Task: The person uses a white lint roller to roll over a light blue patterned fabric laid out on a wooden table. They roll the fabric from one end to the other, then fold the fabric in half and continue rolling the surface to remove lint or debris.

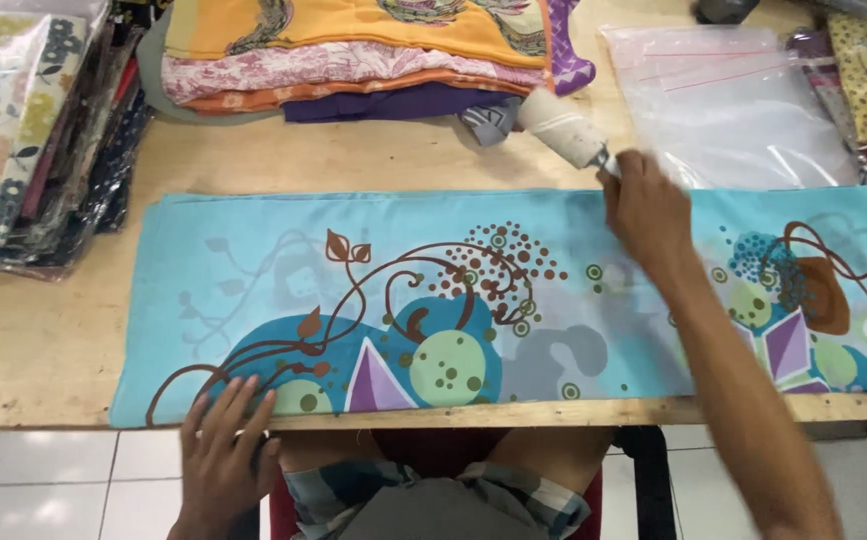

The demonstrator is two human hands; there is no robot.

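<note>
A long blue cloth (pixel 514 300) with brown swirls and green dots lies flat across the wooden counter (pixel 44 340). The left hand (pixel 222 455) is open, fingers spread, pressing the cloth's near edge by its left end. The right hand (pixel 646 212) is closed around the handle of a white lint roller (pixel 562 128) at the cloth's far edge, near folded cloths (pixel 354 60) and clear bags (pixel 734 100).
</note>
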